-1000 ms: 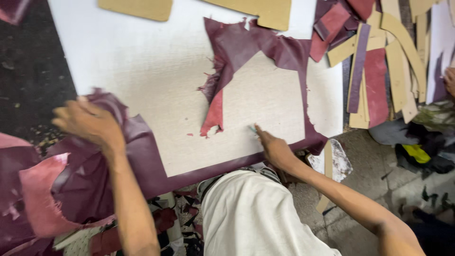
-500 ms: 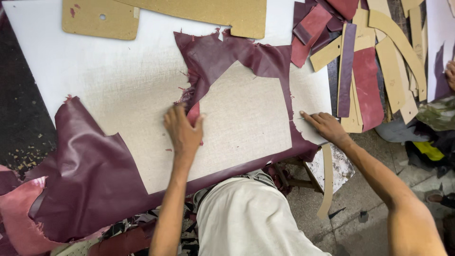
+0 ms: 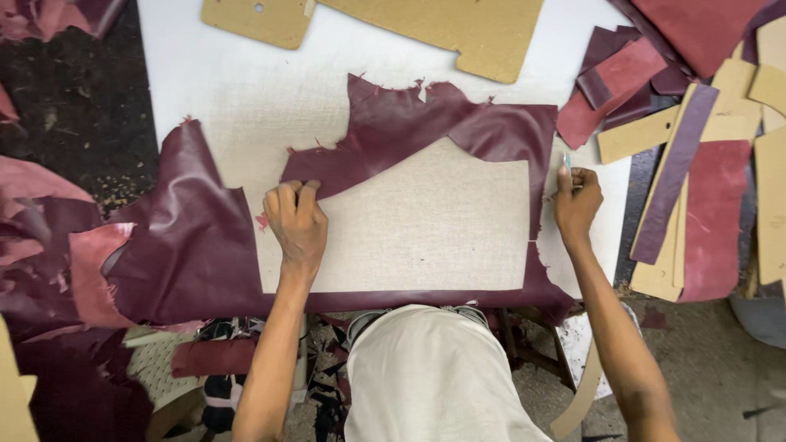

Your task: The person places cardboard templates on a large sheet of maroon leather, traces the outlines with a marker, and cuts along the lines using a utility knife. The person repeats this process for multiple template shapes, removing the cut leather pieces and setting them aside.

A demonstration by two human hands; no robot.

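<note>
Left hand point(image 3: 296, 221) lies flat, fingers bent, pressing the dark red floppy leather sheet point(image 3: 426, 131) onto the white bench point(image 3: 246, 90) so it won't slide. Right hand point(image 3: 577, 200) is closed round a small thin blade point(image 3: 566, 164) at the sheet's right edge.

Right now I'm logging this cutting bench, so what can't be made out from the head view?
- Tool in the right hand: fist hides all but a thin tip.
- Cardboard template: top cut off by the frame edge.
- Maroon leather under the left hand: covered.
</note>
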